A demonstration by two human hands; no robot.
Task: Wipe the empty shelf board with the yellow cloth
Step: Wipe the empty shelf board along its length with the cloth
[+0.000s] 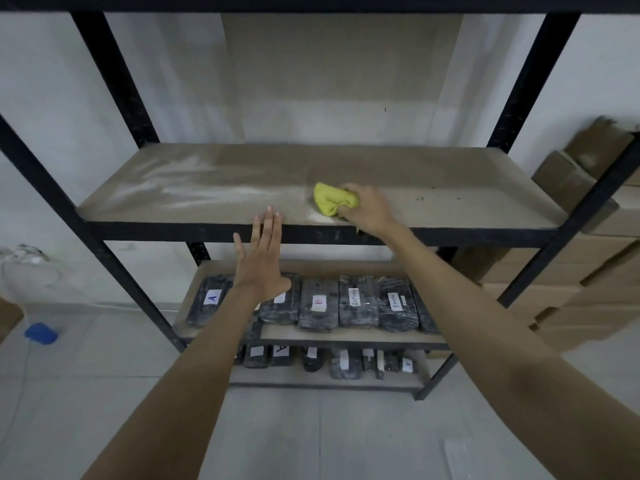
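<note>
The shelf board (214, 181) is a brown, flat particle board set in a black metal frame, bare of goods. Pale dust streaks cover its left half, with a small white smear near the front edge; a few dark specks dot the right part. The yellow cloth (330, 199) lies bunched on the board near the front edge, slightly right of the middle.

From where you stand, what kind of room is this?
Probably a storeroom or stockroom: a black metal shelf rack, labelled wrapped packages lined up on the lower boards, and stacked cardboard boxes against the wall to the right.
</note>
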